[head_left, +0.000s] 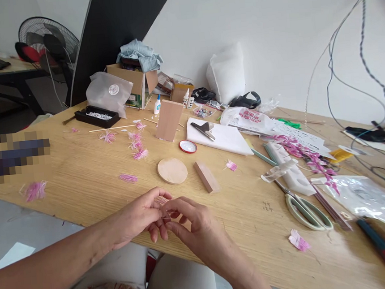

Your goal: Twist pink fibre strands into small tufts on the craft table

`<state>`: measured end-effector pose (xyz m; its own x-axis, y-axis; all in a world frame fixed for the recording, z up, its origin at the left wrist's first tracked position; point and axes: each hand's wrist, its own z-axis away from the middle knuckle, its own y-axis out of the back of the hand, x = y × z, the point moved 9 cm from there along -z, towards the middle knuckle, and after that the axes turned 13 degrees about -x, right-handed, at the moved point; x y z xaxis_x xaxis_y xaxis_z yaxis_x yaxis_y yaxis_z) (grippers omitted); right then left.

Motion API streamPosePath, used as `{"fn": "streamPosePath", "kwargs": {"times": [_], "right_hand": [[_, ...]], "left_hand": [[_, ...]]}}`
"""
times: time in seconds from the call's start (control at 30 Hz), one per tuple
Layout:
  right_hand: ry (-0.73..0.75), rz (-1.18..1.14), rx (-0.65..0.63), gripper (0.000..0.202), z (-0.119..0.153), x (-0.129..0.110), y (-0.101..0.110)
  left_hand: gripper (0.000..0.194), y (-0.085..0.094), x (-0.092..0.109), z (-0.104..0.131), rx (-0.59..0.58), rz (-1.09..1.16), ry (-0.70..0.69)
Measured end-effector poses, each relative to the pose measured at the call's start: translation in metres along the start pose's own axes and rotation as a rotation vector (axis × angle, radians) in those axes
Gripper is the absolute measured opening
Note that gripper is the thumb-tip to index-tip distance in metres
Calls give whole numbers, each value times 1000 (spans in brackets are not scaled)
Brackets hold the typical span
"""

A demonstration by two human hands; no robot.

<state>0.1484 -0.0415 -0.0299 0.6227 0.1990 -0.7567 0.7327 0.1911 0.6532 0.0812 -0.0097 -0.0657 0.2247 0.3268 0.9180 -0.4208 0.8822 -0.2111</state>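
My left hand (148, 213) and my right hand (192, 221) meet over the table's front edge, fingers curled and fingertips together. A small bundle of thin pinkish strands (160, 201) shows between the left fingers. What the right fingertips pinch is mostly hidden; it looks very thin. Just beyond the hands lie a round wooden disc (172, 171) and a wooden block (206, 177). A pink thread bundle (128, 178) rests left of the disc. Several fluffy pink thread tufts (135, 142) are spread farther back, with another tuft (35, 190) at the left edge.
A wooden board (169, 120) stands upright near a red-rimmed lid (187, 146). Behind are a black tray (98, 117), glue bottle (157, 105) and clipped white pad (222, 137). Scissors (308, 211), a pink flower spray (301, 153) and pink petal pieces (299, 240) lie right. Cables (331, 56) hang there.
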Motion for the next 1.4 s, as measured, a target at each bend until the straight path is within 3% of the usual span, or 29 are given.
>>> {"fn": "streamPosePath", "kwargs": {"times": [0.2,0.57,0.7,0.9,1.0,1.17,1.4], "right_hand": [[65,118,72,19,0,-11,1],[-1,195,283,21,7,-1,4],[-113,-158,352,17,9,16,9],[-115,-980,425,27,7,29,-8],[-79,-1245,416,28,2,26,-23],[-51,-1349,412,25,-1,22,-33],[-93,-1179,421,30,0,21,-34]], "left_hand": [[24,2,-1,1,-30,15,-12],[31,0,7,5,-84,161,-19],[35,3,7,9,-64,190,-75],[22,25,8,18,312,47,-273],[18,19,7,13,311,121,-374],[14,4,12,6,217,209,-437],[23,3,11,6,178,296,-457]]}}
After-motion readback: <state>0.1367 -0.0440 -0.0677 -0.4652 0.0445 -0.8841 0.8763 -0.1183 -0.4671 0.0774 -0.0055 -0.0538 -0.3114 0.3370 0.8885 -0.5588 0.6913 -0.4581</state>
